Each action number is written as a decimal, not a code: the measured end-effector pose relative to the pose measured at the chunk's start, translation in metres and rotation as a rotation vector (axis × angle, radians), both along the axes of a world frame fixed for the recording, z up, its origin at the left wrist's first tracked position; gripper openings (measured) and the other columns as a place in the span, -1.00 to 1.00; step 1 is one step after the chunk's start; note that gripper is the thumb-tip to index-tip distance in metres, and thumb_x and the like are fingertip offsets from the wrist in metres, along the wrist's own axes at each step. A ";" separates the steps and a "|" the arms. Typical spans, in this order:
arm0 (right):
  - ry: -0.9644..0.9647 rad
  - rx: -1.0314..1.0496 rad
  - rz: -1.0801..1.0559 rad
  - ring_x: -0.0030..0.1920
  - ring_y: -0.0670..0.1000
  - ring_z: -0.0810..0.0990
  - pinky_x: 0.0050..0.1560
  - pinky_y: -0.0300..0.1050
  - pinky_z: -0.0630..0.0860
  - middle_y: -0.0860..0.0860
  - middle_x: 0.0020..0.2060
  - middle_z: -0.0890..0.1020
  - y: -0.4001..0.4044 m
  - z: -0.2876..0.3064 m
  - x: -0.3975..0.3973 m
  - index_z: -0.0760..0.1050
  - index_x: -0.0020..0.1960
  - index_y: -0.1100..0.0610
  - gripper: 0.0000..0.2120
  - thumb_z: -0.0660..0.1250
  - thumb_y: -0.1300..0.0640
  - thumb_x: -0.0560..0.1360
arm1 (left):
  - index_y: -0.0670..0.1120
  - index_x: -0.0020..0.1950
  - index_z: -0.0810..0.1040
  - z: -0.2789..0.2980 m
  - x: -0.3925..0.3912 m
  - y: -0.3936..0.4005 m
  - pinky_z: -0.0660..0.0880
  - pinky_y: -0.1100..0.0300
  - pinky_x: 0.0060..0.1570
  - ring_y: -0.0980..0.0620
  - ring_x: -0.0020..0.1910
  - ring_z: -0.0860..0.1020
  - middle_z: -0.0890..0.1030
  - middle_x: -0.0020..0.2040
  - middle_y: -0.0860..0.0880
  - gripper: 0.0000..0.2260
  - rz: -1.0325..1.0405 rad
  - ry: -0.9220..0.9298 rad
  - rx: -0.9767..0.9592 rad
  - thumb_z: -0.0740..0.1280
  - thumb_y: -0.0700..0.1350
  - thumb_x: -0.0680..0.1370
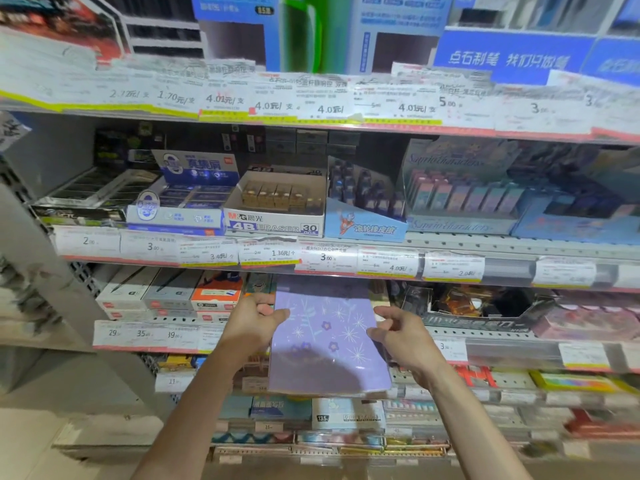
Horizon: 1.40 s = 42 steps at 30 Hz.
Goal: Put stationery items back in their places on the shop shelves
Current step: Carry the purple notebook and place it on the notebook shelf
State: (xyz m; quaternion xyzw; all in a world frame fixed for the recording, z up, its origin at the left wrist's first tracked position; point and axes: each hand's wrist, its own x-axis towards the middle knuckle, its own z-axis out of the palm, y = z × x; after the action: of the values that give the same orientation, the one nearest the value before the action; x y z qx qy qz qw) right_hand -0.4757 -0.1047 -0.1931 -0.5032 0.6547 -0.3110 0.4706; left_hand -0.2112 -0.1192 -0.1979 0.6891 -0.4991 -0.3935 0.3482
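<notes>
Both hands, left hand point(254, 322) and right hand point(403, 332), fingers pinching purple notebook point(329, 341) edges at shelf point(485, 327)

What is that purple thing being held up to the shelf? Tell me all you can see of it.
The purple notebook is a flat, glossy rectangle, lilac with white starbursts, pale stems and small darker flowers. It looks plastic-wrapped or laminated. It is held upright and tilted, its top edge tucked under a shelf rail. The left hand pinches its left edge; the right hand holds its right edge. A shadow falls across its lower half.
</notes>
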 end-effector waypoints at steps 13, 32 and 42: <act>0.021 0.051 0.059 -0.49 0.02 0.43 -0.39 -0.14 0.52 0.08 -0.50 0.53 0.020 0.000 0.015 0.38 -0.09 0.19 -0.80 0.41 0.20 0.52 | -0.19 -0.03 0.48 -0.018 0.015 0.033 0.39 0.23 -0.36 0.05 -0.41 0.42 0.41 -0.37 -0.03 -0.82 0.014 0.266 -0.053 0.45 -0.30 0.49; 0.133 -0.045 -0.019 -0.12 0.24 0.67 0.06 0.33 0.58 0.16 -0.29 0.68 0.103 -0.028 -0.008 0.43 -0.22 0.01 -0.74 0.39 -0.15 0.37 | -0.11 -0.21 0.45 -0.029 0.005 0.092 0.30 0.33 -0.39 0.16 -0.49 0.33 0.38 -0.51 0.12 -0.80 -0.237 0.091 -0.231 0.47 -0.16 0.48; 0.044 -0.245 -0.185 -0.23 0.03 0.52 0.10 0.33 0.52 0.29 -0.21 0.58 0.133 0.008 -0.067 0.53 -0.09 0.11 -0.77 0.36 -0.06 0.46 | -0.18 -0.13 0.48 0.001 -0.075 0.108 0.38 0.36 -0.33 0.20 -0.45 0.43 0.47 -0.45 0.22 -0.85 -0.240 0.328 -0.330 0.45 -0.28 0.49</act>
State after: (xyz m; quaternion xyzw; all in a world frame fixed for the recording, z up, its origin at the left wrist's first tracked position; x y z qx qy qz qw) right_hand -0.5431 0.0286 -0.1853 -0.5010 0.6657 -0.4194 0.3605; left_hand -0.2858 -0.0112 -0.1974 0.4858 -0.5716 -0.4517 0.4830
